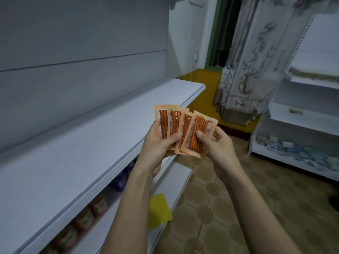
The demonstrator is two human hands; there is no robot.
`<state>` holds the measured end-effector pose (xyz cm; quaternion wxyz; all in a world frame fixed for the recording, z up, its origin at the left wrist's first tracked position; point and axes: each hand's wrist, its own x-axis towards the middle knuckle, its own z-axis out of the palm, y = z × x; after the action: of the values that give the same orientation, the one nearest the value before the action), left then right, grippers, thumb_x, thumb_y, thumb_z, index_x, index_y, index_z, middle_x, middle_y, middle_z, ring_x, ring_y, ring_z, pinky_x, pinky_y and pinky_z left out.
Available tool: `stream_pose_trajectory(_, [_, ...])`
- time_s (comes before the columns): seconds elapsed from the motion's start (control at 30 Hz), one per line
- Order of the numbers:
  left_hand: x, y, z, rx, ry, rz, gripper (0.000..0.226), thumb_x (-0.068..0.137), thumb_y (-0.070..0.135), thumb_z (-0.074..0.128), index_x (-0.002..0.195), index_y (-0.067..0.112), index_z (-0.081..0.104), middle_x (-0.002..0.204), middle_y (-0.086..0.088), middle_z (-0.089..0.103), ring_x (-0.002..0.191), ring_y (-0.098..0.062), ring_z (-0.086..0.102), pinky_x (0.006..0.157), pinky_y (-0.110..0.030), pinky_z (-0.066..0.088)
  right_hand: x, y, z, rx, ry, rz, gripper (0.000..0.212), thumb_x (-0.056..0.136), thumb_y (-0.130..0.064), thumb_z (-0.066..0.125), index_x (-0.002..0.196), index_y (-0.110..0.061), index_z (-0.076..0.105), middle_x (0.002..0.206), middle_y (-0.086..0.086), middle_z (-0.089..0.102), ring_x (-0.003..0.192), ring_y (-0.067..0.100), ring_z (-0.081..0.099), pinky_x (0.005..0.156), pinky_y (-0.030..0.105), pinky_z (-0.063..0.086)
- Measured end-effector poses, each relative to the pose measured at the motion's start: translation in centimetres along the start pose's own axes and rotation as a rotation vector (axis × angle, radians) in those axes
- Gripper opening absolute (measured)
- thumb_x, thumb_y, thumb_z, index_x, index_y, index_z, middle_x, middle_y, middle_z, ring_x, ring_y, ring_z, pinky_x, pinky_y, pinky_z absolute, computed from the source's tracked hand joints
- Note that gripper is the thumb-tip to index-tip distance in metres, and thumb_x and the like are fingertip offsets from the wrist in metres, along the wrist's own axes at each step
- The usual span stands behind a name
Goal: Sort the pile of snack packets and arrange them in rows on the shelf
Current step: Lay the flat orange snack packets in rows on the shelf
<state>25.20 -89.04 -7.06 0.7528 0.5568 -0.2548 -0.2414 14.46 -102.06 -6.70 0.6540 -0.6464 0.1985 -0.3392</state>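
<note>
Person fans orange snack packets (180,128) in both hands, just off the front edge of the white shelf (77,153).

Left hand (157,143) grips the two left packets, thumb across their lower faces, fingers hidden behind. Right hand (214,142) pinches the front-right packet, thumb pressed on its face and fingers curled at the back. All packets stand roughly upright, overlapping like cards, tilted slightly right. They sit right of the shelf edge, above the floor, not touching the shelf. The shelf's top surface beside them carries no packets yet, so judged step: squaring up one matching bunch before laying it. To do it well, probably keep thumbs low, align the bottom seams, then move left over the shelf and set them flat, edges parallel to the shelf front. Lower shelves hold other goods, blurred.
</note>
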Motion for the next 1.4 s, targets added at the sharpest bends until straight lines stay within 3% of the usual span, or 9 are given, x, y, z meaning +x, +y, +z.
stream_pose_trajectory(0.4, [15.8, -4.2, 6.9, 0.067, 0.068, -0.009, 0.039, 0.091, 0.011, 0.070, 0.126, 0.021, 0.059, 0.112, -0.002, 0.075, 0.099, -0.023, 0.074, 0.089, -0.052, 0.059, 16.8, 3.2, -6.3, 0.051, -0.057, 0.066, 0.026, 0.095, -0.013, 0.063, 0.121, -0.013, 0.063, 0.108, 0.003, 0.075, 0.097, 0.016, 0.073, 0.082, 0.035, 0.061])
stream_pose_trajectory(0.7, [27.3, -7.1, 15.3, 0.076, 0.218, 0.050, 0.039, 0.092, 0.004, 0.068, 0.128, 0.015, 0.059, 0.113, -0.007, 0.074, 0.101, -0.027, 0.074, 0.086, -0.050, 0.059, 31.4, 4.5, -13.7, 0.084, -0.193, 0.069, 0.028, 0.094, -0.011, 0.065, 0.122, -0.012, 0.062, 0.109, 0.004, 0.074, 0.095, 0.014, 0.073, 0.076, 0.026, 0.060])
stream_pose_trajectory(0.8, [30.2, -7.1, 17.1, 0.071, 0.266, 0.065, 0.038, 0.092, 0.002, 0.068, 0.127, 0.013, 0.058, 0.113, -0.008, 0.075, 0.101, -0.028, 0.074, 0.083, -0.049, 0.060, 35.4, 4.3, -15.1, 0.063, -0.272, 0.064, 0.028, 0.095, -0.011, 0.065, 0.122, -0.012, 0.063, 0.108, 0.003, 0.075, 0.096, 0.014, 0.073, 0.081, 0.031, 0.061])
stream_pose_trajectory(1.13, [40.4, -7.8, 17.9, 0.108, 0.443, 0.099, 0.044, 0.088, 0.006, 0.074, 0.128, 0.015, 0.059, 0.113, -0.007, 0.074, 0.099, -0.029, 0.074, 0.081, -0.049, 0.061, 47.8, 6.7, -13.7, 0.016, -0.397, 0.060, 0.028, 0.096, -0.017, 0.063, 0.124, -0.017, 0.061, 0.112, 0.000, 0.073, 0.101, 0.014, 0.071, 0.088, 0.037, 0.059])
stream_pose_trajectory(1.3, [47.6, -9.3, 16.2, 0.079, 0.538, 0.116, 0.047, 0.085, 0.007, 0.077, 0.128, 0.017, 0.058, 0.113, -0.007, 0.074, 0.098, -0.028, 0.074, 0.085, -0.055, 0.059, 55.6, 8.7, -11.2, -0.035, -0.469, 0.068, 0.025, 0.097, -0.021, 0.061, 0.122, -0.022, 0.060, 0.109, -0.003, 0.073, 0.095, 0.010, 0.072, 0.071, 0.022, 0.060])
stream_pose_trajectory(1.4, [53.3, -10.0, 14.8, 0.053, 0.597, 0.152, 0.047, 0.083, 0.001, 0.077, 0.124, 0.016, 0.060, 0.110, -0.009, 0.075, 0.098, -0.029, 0.074, 0.083, -0.053, 0.060, 61.6, 9.7, -8.6, -0.065, -0.510, 0.073, 0.027, 0.098, -0.023, 0.061, 0.125, -0.023, 0.059, 0.110, -0.003, 0.073, 0.096, 0.011, 0.072, 0.080, 0.031, 0.061])
